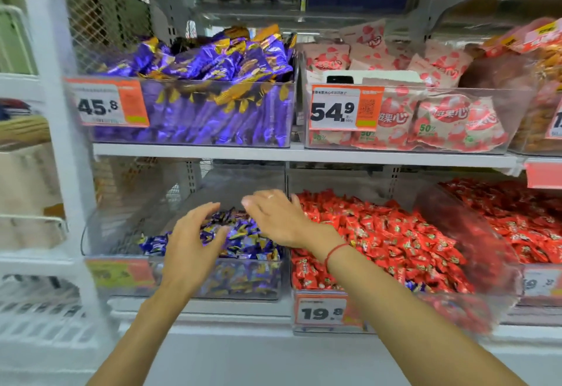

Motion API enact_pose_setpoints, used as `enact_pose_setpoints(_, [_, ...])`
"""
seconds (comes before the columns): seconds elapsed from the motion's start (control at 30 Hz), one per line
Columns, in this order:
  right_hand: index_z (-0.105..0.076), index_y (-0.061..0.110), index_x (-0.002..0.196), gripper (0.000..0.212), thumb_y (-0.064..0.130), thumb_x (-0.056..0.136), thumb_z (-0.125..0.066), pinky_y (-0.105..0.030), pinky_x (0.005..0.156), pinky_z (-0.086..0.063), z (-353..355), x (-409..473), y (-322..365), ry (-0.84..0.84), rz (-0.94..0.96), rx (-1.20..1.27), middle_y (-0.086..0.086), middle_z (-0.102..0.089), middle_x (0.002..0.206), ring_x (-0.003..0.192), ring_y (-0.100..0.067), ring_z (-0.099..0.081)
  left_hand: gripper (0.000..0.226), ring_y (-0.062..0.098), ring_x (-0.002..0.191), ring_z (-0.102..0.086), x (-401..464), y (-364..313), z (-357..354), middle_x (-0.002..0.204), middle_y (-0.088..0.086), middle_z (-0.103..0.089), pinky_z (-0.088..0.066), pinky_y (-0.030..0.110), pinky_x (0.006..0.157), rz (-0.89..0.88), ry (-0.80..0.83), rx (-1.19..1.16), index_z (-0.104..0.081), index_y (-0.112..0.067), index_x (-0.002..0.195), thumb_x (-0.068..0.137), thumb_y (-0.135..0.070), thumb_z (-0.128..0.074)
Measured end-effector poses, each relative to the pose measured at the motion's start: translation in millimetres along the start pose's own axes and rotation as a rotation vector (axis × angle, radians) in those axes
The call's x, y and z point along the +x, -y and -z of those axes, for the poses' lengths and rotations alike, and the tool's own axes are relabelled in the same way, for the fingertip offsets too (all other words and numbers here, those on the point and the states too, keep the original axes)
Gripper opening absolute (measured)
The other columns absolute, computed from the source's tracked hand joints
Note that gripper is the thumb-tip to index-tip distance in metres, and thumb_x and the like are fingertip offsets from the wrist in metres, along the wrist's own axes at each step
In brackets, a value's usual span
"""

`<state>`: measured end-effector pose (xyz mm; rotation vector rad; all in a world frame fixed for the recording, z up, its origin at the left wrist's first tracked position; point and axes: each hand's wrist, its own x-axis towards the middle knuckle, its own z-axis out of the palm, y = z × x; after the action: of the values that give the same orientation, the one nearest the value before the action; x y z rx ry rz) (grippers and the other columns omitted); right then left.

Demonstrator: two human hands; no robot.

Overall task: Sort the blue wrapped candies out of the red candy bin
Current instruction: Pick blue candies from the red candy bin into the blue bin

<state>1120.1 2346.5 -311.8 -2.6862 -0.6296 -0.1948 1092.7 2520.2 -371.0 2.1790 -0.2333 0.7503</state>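
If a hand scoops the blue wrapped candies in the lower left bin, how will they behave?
The blue wrapped candies look small and loosely heaped, so probably light and apt to shift or spill. Their glossy wrappers suggest slipperiness. Twisted ends likely crumple rather than break.

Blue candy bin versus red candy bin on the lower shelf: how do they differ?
The blue candy bin holds a lower heap; the red candy bin is piled higher. Both hands hover over the blue bin, none over the red. A few blue wrappers show low in the red bin. Both are clear plastic.
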Motion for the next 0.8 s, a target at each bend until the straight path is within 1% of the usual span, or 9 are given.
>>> enact_pose_setpoints(0.07, [-0.051, 0.022, 0.134, 0.038, 0.035, 0.103, -0.033, -0.049, 0.112, -0.023, 7, -11, -15, -0.052, 0.008, 0.027, 0.000, -0.046, 0.144, 0.137, -0.022, -0.032, 0.037, 0.022, 0.118, -0.054, 0, -2, 2, 0.126, -0.002, -0.061, -0.041, 0.039, 0.102, 0.010, 0.036, 0.044, -0.062, -0.019, 0.123, 0.087, -0.014, -0.070])
enact_pose_setpoints(0.13, [-0.050, 0.020, 0.136, 0.037, 0.031, 0.101, -0.044, -0.041, 0.109, -0.031, 17, -30, -32, -0.086, 0.045, 0.053, -0.001, -0.048, 0.141, 0.133, -0.020, -0.038, 0.034, 0.021, 0.119, -0.053, -1, -10, 0, 0.125, -0.006, -0.060, -0.039, 0.035, 0.100, 0.003, 0.060, 0.053, -0.063, -0.021, 0.121, 0.088, -0.012, -0.067])
enact_pose_setpoints(0.3, [-0.066, 0.029, 0.113, 0.021, 0.027, 0.094, -0.057, -0.029, 0.095, -0.042, 54, -88, -79, -0.155, -0.027, 0.093, 0.011, -0.063, 0.115, 0.109, -0.007, -0.055, 0.024, 0.008, 0.116, -0.050, -14, -55, -28, 0.122, -0.020, -0.056, -0.038, 0.026, 0.094, -0.132, 0.151, 0.042, -0.063, -0.029, 0.117, 0.095, -0.033, -0.056])
enact_pose_setpoints(0.4, [-0.072, 0.029, 0.099, 0.012, 0.029, 0.090, -0.064, -0.029, 0.083, -0.050, 74, -121, -105, -0.128, -0.086, 0.107, 0.013, -0.071, 0.096, 0.089, -0.004, -0.063, 0.046, 0.009, 0.124, -0.043, -32, -71, -58, 0.131, -0.017, -0.055, -0.036, 0.029, 0.105, -0.286, 0.256, 0.118, -0.062, -0.028, 0.121, 0.092, -0.054, -0.036])
enact_pose_setpoints(0.53, [-0.074, 0.030, 0.093, 0.011, 0.030, 0.082, -0.074, -0.020, 0.073, -0.050, 87, -148, -129, -0.002, -0.130, 0.106, 0.007, -0.073, 0.085, 0.077, -0.002, -0.063, 0.043, 0.020, 0.127, -0.038, -42, -70, -77, 0.130, -0.012, -0.054, -0.041, 0.036, 0.103, -0.349, 0.217, 0.206, -0.064, -0.026, 0.116, 0.091, -0.049, -0.038])
enact_pose_setpoints(0.6, [-0.073, 0.035, 0.097, 0.020, 0.035, 0.078, -0.078, -0.018, 0.075, -0.047, 83, -152, -136, 0.030, -0.116, 0.088, 0.012, -0.072, 0.093, 0.084, 0.001, -0.062, 0.040, 0.022, 0.125, -0.042, -42, -70, -79, 0.126, -0.009, -0.056, -0.046, 0.039, 0.099, -0.337, 0.196, 0.216, -0.066, -0.024, 0.113, 0.090, -0.043, -0.039])
enact_pose_setpoints(0.67, [-0.066, 0.041, 0.113, 0.043, 0.049, 0.072, -0.079, -0.021, 0.092, -0.041, 72, -149, -139, 0.062, -0.063, 0.000, 0.018, -0.062, 0.120, 0.108, 0.004, -0.053, 0.041, 0.021, 0.124, -0.042, -42, -71, -80, 0.123, -0.008, -0.057, -0.047, 0.039, 0.097, -0.334, 0.192, 0.244, -0.066, -0.023, 0.112, 0.089, -0.041, -0.037])
enact_pose_setpoints(0.73, [-0.053, 0.043, 0.131, 0.064, 0.056, 0.072, -0.074, -0.025, 0.107, -0.029, 57, -143, -139, 0.154, 0.000, -0.141, 0.014, -0.044, 0.143, 0.129, -0.002, -0.036, 0.041, 0.021, 0.123, -0.043, -43, -72, -79, 0.122, -0.009, -0.057, -0.047, 0.040, 0.096, -0.340, 0.206, 0.275, -0.066, -0.023, 0.111, 0.089, -0.041, -0.036])
enact_pose_setpoints(0.8, [-0.043, 0.041, 0.140, 0.072, 0.054, 0.076, -0.072, -0.027, 0.110, -0.025, 48, -135, -149, 0.227, 0.041, -0.302, 0.008, -0.035, 0.151, 0.137, -0.011, -0.030, 0.041, 0.022, 0.124, -0.044, -43, -71, -78, 0.122, -0.009, -0.058, -0.046, 0.041, 0.095, -0.344, 0.216, 0.289, -0.066, -0.024, 0.110, 0.089, -0.042, -0.035])
